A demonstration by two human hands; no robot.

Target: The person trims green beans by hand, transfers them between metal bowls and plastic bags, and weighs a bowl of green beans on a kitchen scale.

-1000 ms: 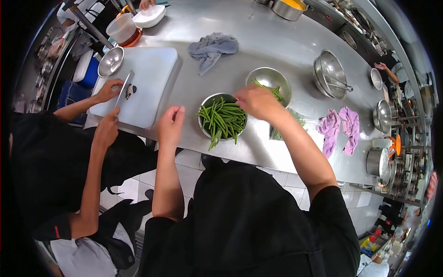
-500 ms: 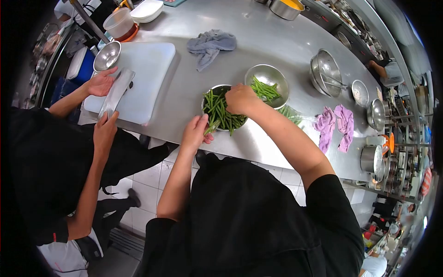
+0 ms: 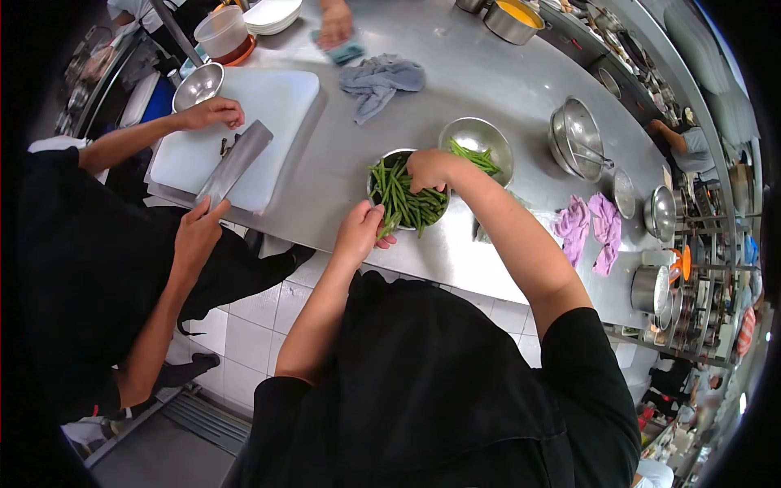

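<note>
A metal bowl heaped with green beans stands near the counter's front edge. My left hand is at the bowl's near left side, closed around a few green beans by the rim. Over the bowl's far right side, my right hand reaches down with curled fingers among the beans; its fingertips are partly hidden, so what they hold is unclear. Just beyond it is a second metal bowl with fewer green beans, partly behind my right wrist. A clear plastic bag lies partly under my right forearm.
At left, a co-worker's hand holds a cleaver over a white cutting board. A grey cloth lies beyond. Another person's hand presses a green cloth at the back. Pink cloths and metal bowls are at right.
My hands stay at the bean bowl, with slight finger movement. The co-worker's cleaver has shifted right and their other hand has closed. A hand with a green cloth has appeared at the back.
</note>
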